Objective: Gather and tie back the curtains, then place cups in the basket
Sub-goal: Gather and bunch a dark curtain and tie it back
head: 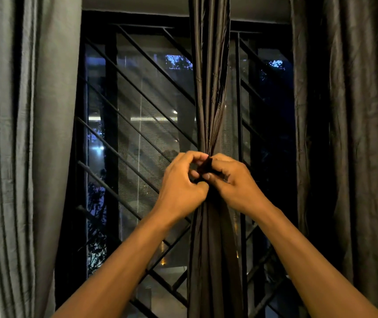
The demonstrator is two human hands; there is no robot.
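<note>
Centrally, tie strap (pixel 207 167) sits pinched between both hands' fingers (pixel 197 174)

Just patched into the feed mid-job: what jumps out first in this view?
Two hands meet at centre frame: the left hand and right hand both pinch a dark tie around the gathered middle curtain. Behind it, a window grille of diagonal bars fronts a night view, with loose grey curtains hanging at both edges.
</note>
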